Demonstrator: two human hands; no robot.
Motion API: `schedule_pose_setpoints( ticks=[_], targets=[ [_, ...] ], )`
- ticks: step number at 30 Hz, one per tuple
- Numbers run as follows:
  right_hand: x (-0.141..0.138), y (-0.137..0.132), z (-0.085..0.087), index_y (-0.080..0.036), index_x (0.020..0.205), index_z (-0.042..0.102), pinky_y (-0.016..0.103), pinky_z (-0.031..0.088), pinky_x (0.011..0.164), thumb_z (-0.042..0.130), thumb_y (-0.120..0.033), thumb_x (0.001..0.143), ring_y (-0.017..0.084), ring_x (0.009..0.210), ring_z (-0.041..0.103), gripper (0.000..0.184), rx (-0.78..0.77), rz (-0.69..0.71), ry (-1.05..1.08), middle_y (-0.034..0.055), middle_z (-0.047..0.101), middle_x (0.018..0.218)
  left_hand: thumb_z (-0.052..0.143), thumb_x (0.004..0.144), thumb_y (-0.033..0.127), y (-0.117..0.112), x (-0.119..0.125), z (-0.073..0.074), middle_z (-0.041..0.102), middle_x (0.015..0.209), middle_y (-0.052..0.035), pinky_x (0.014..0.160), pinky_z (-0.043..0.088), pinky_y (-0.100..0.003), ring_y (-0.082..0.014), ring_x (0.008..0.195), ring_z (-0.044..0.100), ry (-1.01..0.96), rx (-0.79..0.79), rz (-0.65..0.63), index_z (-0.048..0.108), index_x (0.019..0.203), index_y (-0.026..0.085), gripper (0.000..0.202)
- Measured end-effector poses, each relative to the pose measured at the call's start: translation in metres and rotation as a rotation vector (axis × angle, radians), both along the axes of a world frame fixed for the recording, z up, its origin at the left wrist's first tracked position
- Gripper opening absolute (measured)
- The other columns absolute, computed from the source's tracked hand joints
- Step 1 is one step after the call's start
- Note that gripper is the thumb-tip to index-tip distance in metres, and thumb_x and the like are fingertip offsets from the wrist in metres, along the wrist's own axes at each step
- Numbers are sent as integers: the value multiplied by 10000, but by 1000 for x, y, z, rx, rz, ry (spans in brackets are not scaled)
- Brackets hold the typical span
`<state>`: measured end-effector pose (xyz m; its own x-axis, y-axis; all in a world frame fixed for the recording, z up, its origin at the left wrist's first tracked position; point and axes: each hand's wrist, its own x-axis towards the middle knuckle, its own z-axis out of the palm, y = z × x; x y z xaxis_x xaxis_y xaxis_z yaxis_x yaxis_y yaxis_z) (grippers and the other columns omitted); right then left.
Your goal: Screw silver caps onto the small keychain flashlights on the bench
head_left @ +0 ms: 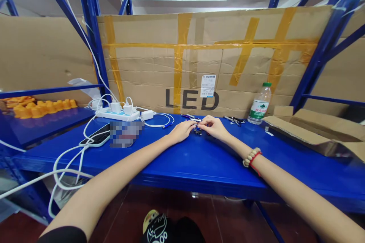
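My left hand and my right hand meet near the back of the blue table, with their fingertips pinched close together. Both are closed around something small at the fingertips, too small to make out. Blue pens lie just behind the fingers. A little cluster of dark, shiny pieces sits under and between the hands, partly covered by them. Left of my left hand lies another blue pen. Some dark pens or clips rest to the right of my right hand.
A plastic water bottle and an open cardboard box stand at the right. On the left are a power strip, white cables, a phone and yellow cups. Large cardboard backs the blue table.
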<state>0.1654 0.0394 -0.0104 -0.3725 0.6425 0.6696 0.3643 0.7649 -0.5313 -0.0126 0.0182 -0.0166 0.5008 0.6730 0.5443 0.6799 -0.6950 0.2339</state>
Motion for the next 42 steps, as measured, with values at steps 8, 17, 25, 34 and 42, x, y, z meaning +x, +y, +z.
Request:
schedule_pose_setpoints(
  ticks=[8,17,25,34,42],
  targets=[
    [-3,0,-2,-137,689,650,234,411,575,625,-311,696,106,605,499,176,65,-46,33,17,530,704,323,908,249,-7,2,3,600,1093,-54,859,424,-273,-171,989,558,24,36,86,522,1081,178,273],
    [3,-38,3,-198,790,581,205,375,607,518,-362,799,90,642,515,176,157,-213,-43,-5,557,829,352,893,245,-35,26,10,619,1009,-28,839,421,-276,-175,943,567,14,4,276,541,982,214,211],
    [-7,-61,-5,-185,966,451,274,378,671,241,-365,910,183,853,561,282,-104,-513,41,53,602,933,322,895,217,-68,42,4,613,969,-80,797,425,-314,-210,935,566,-260,13,617,503,964,180,197],
    [-16,-77,-6,-197,943,445,271,382,680,338,-331,899,191,826,589,177,-72,-550,-129,69,597,982,260,912,195,-77,37,5,608,988,-97,783,417,-290,-199,939,565,-295,34,648,484,964,171,232],
    [-16,-88,-6,-158,989,426,299,403,658,289,-307,914,228,808,617,216,-120,-643,-248,133,636,868,326,911,222,-81,44,1,617,983,-101,826,381,-297,-201,962,561,-199,60,592,496,952,148,190]
  ],
)
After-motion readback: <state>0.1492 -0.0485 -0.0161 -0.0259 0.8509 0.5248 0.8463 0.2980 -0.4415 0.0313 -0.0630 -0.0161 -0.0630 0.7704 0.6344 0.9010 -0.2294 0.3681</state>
